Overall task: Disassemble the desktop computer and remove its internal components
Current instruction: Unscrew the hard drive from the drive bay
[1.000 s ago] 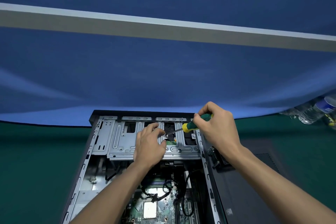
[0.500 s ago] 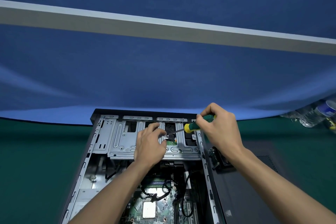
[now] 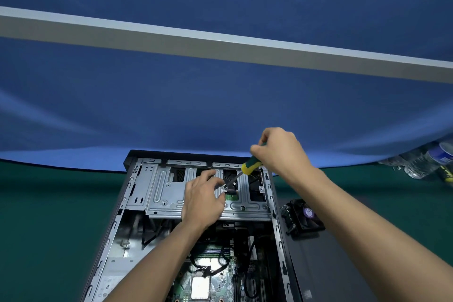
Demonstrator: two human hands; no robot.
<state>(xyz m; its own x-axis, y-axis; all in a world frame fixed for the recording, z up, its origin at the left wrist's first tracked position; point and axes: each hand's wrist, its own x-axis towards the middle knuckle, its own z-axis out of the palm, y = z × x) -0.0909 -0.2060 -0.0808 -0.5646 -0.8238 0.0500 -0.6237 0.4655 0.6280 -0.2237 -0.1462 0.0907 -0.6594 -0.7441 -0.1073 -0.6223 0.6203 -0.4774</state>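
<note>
Two hands work low in the frame's centre: the right hand [image 3: 282, 152] grips the screwdriver [image 3: 250, 167], while the left hand [image 3: 201, 201] pinches around a screw [image 3: 223, 188] on the computer case's [image 3: 275, 216] drive cage [image 3: 166, 193]. I'd keep the tip seated squarely, pressing down while turning, fingers ready to catch the screw.

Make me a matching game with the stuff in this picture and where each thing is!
Things:
1. screwdriver
2. cooler fan
3. water bottles
4. left hand

Places:
A. far right, by the blue cloth
B. gripped in the right hand
C. on the metal drive cage
D. outside the case, on its right

Pairs: 1-B, 2-D, 3-A, 4-C
</note>
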